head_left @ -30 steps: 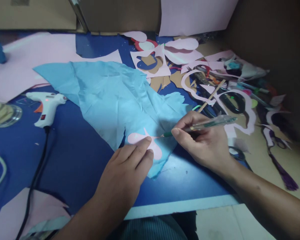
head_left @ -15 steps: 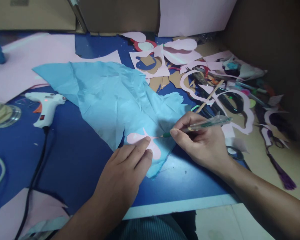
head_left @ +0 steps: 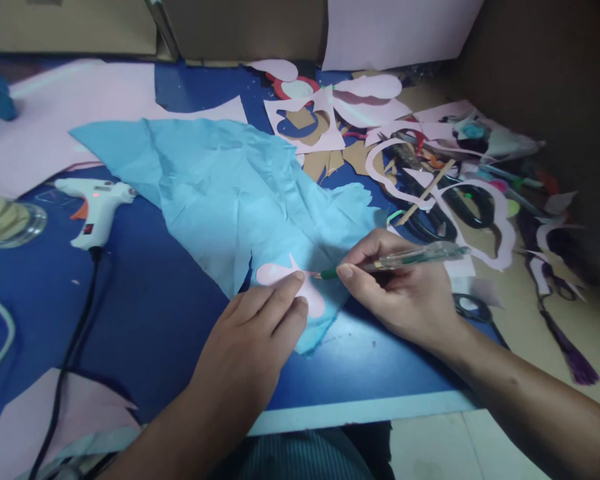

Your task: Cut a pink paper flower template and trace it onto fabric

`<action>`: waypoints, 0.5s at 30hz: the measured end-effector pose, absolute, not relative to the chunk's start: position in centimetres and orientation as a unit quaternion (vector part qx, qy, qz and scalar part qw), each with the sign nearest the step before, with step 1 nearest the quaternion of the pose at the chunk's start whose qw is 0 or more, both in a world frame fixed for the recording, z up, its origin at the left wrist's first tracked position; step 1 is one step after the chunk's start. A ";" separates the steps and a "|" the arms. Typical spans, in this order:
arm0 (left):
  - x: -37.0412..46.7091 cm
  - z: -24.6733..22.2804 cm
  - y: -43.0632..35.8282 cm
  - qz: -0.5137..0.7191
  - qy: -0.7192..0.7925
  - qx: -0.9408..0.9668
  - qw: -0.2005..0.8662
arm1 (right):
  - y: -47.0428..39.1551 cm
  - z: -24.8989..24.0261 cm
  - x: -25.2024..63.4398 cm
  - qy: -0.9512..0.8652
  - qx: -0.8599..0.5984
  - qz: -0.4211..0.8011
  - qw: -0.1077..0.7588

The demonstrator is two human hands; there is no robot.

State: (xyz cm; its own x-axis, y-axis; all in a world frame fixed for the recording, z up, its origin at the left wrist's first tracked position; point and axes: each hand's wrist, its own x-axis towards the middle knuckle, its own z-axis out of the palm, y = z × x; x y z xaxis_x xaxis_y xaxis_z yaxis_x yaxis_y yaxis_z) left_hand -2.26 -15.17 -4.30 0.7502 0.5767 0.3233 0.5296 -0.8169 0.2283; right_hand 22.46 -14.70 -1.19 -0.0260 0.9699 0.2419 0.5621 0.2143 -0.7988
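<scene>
A crumpled light-blue fabric piece (head_left: 215, 180) lies spread over the blue tabletop. On its near corner rests a small pink paper cutout (head_left: 314, 301) with rounded lobes and thin points. My left hand (head_left: 257, 330) lies flat on the cutout, fingers stretched out and pressing it against the fabric. My right hand (head_left: 400, 287) grips a clear-barrelled pen (head_left: 395, 259) with a green grip. Its tip meets the cutout's right edge, at a thin point. The left hand covers part of the cutout.
A white glue gun (head_left: 97, 207) with a black cord lies at left, near a glass jar (head_left: 13, 220). Pink paper scraps (head_left: 305, 123), a wooden stick (head_left: 427, 192) and scissors (head_left: 563, 287) clutter the right side. Cardboard boxes (head_left: 245, 30) stand behind.
The pen tip has shifted slightly left along the cutout's thin point. My left hand keeps its place on the paper. The whole view has moved a little.
</scene>
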 end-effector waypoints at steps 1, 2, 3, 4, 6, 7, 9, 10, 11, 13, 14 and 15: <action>-2.2 -4.3 -15.2 0.195 0.297 0.933 0.060 | -14.7 -1.2 22.4 -0.670 -0.573 0.256 0.397; -2.2 -4.3 -15.2 0.197 0.298 0.932 0.059 | -14.7 -1.2 22.4 -0.670 -0.573 0.257 0.395; -2.2 -4.3 -15.2 0.198 0.300 0.931 0.057 | -14.7 -1.2 22.4 -0.671 -0.572 0.258 0.394; -2.2 -4.3 -15.2 0.199 0.300 0.931 0.056 | -14.7 -1.2 22.4 -0.673 -0.571 0.259 0.394; -2.3 -4.3 -15.2 0.198 0.299 0.932 0.057 | -14.8 -1.3 22.4 -0.674 -0.570 0.258 0.393; -2.3 -4.3 -15.2 0.197 0.298 0.932 0.059 | -14.8 -1.3 22.3 -0.674 -0.570 0.258 0.393; -2.3 -4.3 -15.2 0.194 0.296 0.933 0.061 | -14.8 -1.3 22.2 -0.673 -0.570 0.255 0.395; -2.3 -4.3 -15.2 0.193 0.296 0.933 0.061 | -14.8 -1.3 22.2 -0.673 -0.570 0.255 0.397; -2.3 -4.4 -15.2 0.193 0.297 0.933 0.061 | -14.8 -1.3 22.2 -0.673 -0.569 0.254 0.399; -2.3 -4.4 -15.1 0.194 0.297 0.933 0.061 | -14.7 -1.4 22.1 -0.674 -0.564 0.257 0.402; -2.3 -4.4 -15.1 0.195 0.298 0.933 0.060 | -14.7 -1.4 22.1 -0.674 -0.563 0.258 0.403; -2.4 -4.4 -15.1 0.195 0.298 0.932 0.059 | -14.7 -1.4 22.2 -0.673 -0.563 0.259 0.403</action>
